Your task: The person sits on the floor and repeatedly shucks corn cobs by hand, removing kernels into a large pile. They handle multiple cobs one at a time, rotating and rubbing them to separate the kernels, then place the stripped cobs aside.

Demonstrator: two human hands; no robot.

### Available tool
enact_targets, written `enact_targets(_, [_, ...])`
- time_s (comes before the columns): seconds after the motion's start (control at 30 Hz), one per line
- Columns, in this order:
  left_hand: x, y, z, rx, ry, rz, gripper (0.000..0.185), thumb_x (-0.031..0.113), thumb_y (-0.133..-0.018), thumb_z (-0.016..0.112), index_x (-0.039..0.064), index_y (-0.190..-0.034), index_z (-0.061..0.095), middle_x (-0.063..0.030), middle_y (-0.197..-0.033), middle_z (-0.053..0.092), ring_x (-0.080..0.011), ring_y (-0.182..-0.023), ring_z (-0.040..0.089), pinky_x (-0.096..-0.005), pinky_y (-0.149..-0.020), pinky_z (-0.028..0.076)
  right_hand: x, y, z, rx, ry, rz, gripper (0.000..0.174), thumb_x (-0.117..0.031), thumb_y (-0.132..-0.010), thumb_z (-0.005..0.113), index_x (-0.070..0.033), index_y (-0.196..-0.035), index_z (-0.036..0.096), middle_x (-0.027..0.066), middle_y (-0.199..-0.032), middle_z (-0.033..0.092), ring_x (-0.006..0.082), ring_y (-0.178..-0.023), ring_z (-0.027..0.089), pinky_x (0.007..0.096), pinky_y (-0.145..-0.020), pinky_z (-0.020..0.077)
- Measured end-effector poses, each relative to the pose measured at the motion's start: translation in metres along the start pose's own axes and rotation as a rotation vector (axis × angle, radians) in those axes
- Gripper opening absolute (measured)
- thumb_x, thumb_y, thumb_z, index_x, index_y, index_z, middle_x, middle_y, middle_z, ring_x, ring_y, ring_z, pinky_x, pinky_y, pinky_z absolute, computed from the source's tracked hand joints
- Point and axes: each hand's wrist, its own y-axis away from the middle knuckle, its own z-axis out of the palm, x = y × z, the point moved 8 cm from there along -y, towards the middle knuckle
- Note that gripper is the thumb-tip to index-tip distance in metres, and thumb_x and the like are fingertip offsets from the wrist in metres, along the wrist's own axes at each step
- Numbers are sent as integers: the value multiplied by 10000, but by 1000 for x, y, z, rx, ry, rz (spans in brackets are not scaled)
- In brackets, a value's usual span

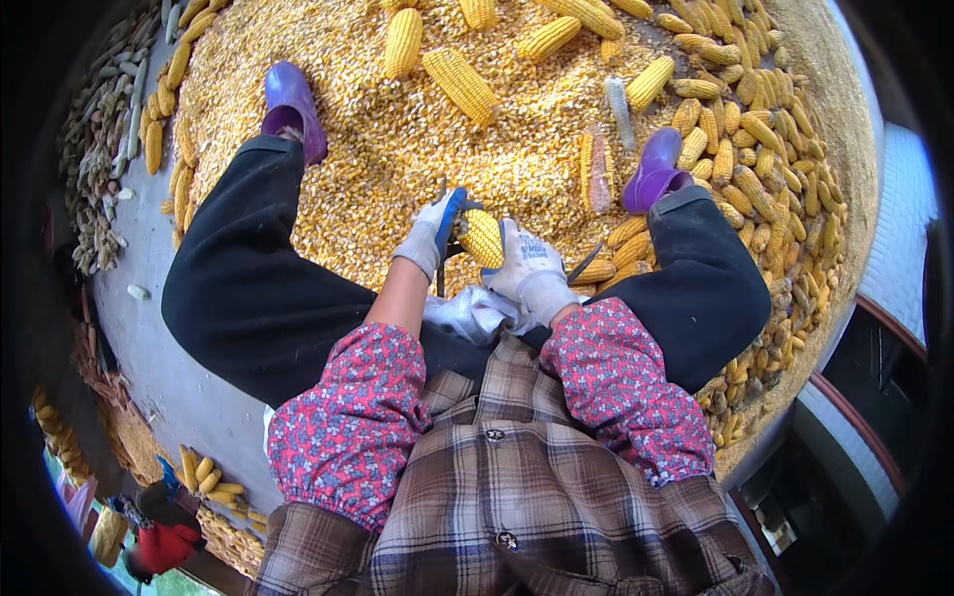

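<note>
A yellow corn ear [481,237] lies between my two gloved hands, above my lap. My right hand [531,267] holds its near right side, thumb along the ear. My left hand [438,227], in a grey glove with a blue palm, is at the ear's left end. Its fingers are curled, and a dark slim piece [472,205] shows beside them; what they grip is partly hidden. Dark bars, perhaps of a stand or tool, show under the hands and at a pointed bar [586,263] on the right. White cloth [477,313] is bunched on my lap.
Loose kernels [358,171] cover the ground between my purple shoes [294,104]. Whole ears lie ahead, with a bare cob [619,112] and a partly shelled ear [596,170]. A large ear pile [768,164] stands right. Husks [97,164] lie left; a person in red [160,544] is behind-left.
</note>
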Motion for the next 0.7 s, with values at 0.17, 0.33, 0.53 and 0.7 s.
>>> enact_targets(0.17, [9,17,11,-122,8,60,341,362,-863,508,50,-924,631,-71,-840,645,-192,-731,623,-334,-702,517,-8,-5,5,111,-84,-77,800,-396,-629,721,-68,-1264,359,173,-1113,566,299,-1024,562,375,-879,446])
enact_targets(0.33, [6,13,6,-51,76,51,316,329,-841,535,26,-883,614,-90,-825,636,-218,-715,622,-358,-675,520,8,-10,14,-64,-249,-78,766,-397,-611,740,-77,-1228,419,171,-1089,581,288,-1016,566,366,-885,441])
enact_targets(0.53, [14,3,-8,128,-97,144,353,342,-856,536,5,-805,628,-90,-736,633,-213,-604,603,-344,-589,511,-8,-15,15,2,-9,-93,758,-399,-640,707,-67,-1247,397,169,-1079,587,299,-1015,564,368,-875,443])
enact_targets(0.7, [13,11,4,119,-168,107,364,309,-874,512,-15,-768,639,-110,-702,634,-215,-562,593,-335,-552,504,-9,8,5,-5,-16,-54,681,-403,-649,697,-36,-1160,435,173,-1076,584,297,-1034,559,369,-867,447])
